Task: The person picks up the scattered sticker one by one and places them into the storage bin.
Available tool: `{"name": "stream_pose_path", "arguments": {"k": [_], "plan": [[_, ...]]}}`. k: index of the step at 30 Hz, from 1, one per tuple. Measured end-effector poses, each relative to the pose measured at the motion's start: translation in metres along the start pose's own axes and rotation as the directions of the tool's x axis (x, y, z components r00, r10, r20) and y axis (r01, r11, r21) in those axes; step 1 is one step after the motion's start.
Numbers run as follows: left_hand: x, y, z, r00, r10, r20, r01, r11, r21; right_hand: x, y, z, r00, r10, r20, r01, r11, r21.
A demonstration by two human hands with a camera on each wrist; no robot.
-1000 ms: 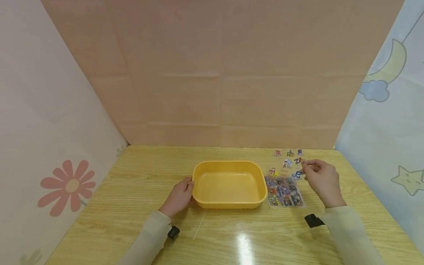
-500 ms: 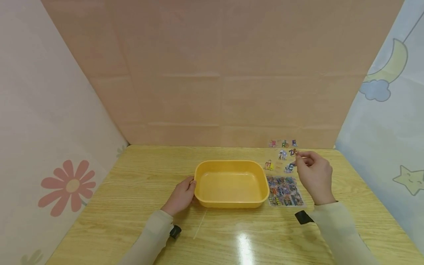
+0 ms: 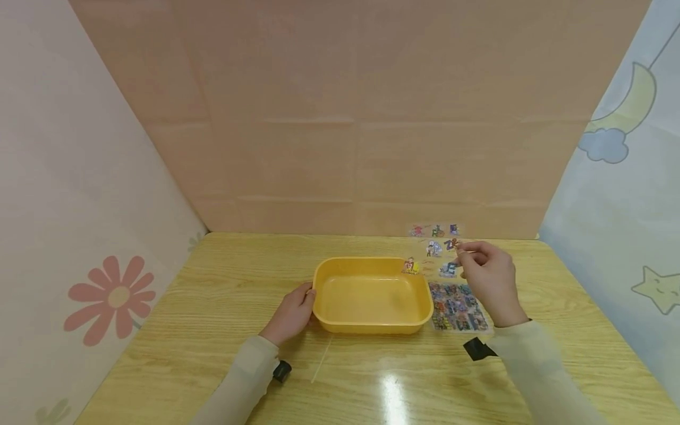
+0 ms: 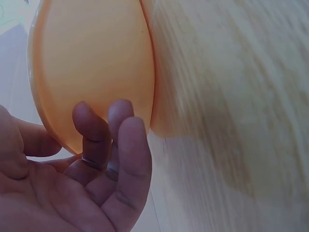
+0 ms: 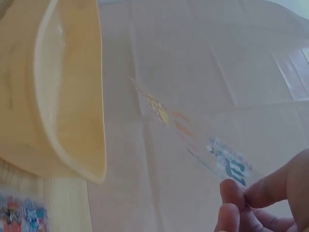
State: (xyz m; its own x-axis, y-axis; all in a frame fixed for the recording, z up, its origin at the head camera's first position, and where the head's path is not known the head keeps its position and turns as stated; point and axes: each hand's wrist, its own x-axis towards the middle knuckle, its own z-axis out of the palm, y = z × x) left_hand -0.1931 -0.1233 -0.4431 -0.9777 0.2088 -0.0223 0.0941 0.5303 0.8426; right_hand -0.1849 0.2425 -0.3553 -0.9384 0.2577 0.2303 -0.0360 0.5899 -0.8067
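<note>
My left hand [image 3: 289, 313] grips the left end of a yellow plastic basin [image 3: 366, 293] on the table. In the left wrist view its thumb and finger are at the rim, and other fingers curl beside the outer wall. Between thumb and fingertips, my right hand [image 3: 491, 280] pinches the right edge of a clear sticker sheet [image 3: 433, 248] with colourful letters and cartoon figures. This sheet is held up above the table, its lower left corner over the basin's back right rim. In the right wrist view the see-through sheet [image 5: 227, 159] slants away from the fingertips.
A second sheet [image 3: 459, 307], densely printed with small coloured pictures, lies flat just right of the basin. The wooden table [image 3: 212, 330] ends at a tan paper backdrop [image 3: 350, 147]. Patterned side walls stand left and right. Black straps [image 3: 478, 349] hang at both wrists.
My right hand has moved left, carrying the clear sticker sheet up off the printed sheet and to the basin's back right rim. The basin shifted slightly right with my left hand.
</note>
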Motion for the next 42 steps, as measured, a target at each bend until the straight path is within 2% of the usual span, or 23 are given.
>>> {"name": "stream_pose_path", "arguments": {"k": [8, 18, 29, 36, 42], "plan": [[0.000, -0.001, 0.001, 1.000, 0.014, 0.006, -0.014, 1.000, 0.011, -0.002, -0.005, 0.013, 0.997, 0.019, 0.079, -0.022, 0.999, 0.043], [-0.002, 0.004, 0.003, 0.999, 0.015, 0.031, -0.016, 0.999, 0.028, -0.004, -0.006, 0.029, 0.988, -0.008, 0.156, -0.002, 0.998, 0.064], [-0.003, 0.004, 0.002, 0.999, 0.010, 0.046, -0.012, 0.999, 0.045, -0.008, -0.011, 0.043, 0.963, -0.002, 0.271, -0.017, 0.998, 0.068], [-0.002, 0.004, 0.002, 1.000, 0.016, 0.017, -0.018, 0.995, 0.098, -0.008, -0.009, 0.051, 0.942, 0.011, 0.337, -0.031, 0.998, 0.055], [0.000, 0.003, 0.001, 1.000, 0.007, 0.026, -0.009, 0.997, 0.075, -0.009, -0.008, 0.056, 0.925, 0.024, 0.379, -0.044, 0.998, 0.045]]}}
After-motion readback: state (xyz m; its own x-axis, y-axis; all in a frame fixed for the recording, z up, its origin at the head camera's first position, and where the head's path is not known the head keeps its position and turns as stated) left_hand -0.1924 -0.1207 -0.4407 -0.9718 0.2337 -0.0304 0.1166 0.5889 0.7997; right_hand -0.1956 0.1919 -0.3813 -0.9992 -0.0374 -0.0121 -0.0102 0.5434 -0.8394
